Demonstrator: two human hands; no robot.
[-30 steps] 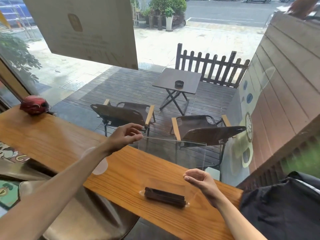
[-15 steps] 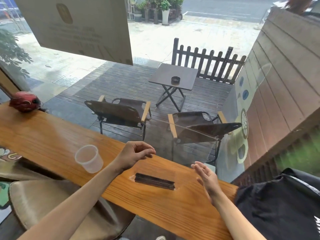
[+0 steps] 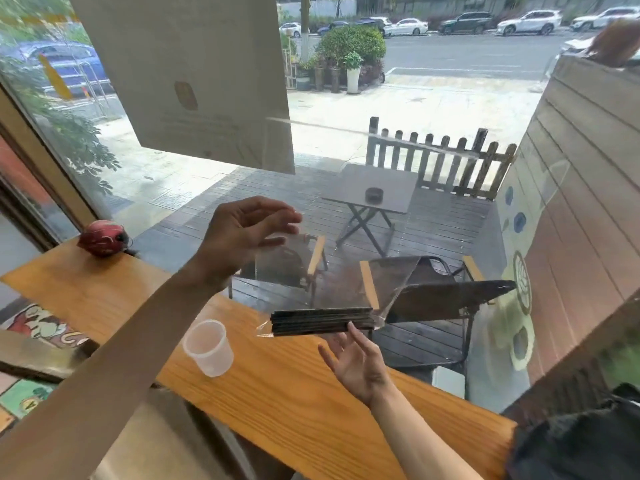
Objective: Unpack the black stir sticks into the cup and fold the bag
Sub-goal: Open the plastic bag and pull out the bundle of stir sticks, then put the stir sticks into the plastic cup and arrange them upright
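A clear plastic bag [image 3: 332, 275] hangs in the air above the wooden counter [image 3: 277, 403], in front of the window. A bundle of black stir sticks [image 3: 322, 320] lies level in its bottom. My left hand [image 3: 249, 230] is raised and pinches the bag's top edge. Below the bundle, my right hand [image 3: 356, 365] is palm up with fingers spread, its fingertips touching the underside of the bag. A translucent plastic cup [image 3: 207, 348] stands on the counter, left of the bag and under my left forearm.
A red round object [image 3: 102, 237] sits at the counter's far left end against the glass. The window pane runs along the counter's far edge. A padded stool [image 3: 145, 445] is below the near edge, and dark fabric [image 3: 581, 441] lies at the lower right.
The bag with the sticks lay flat on the counter; now my left hand has lifted it by its top. My right hand has turned palm up under the bundle.
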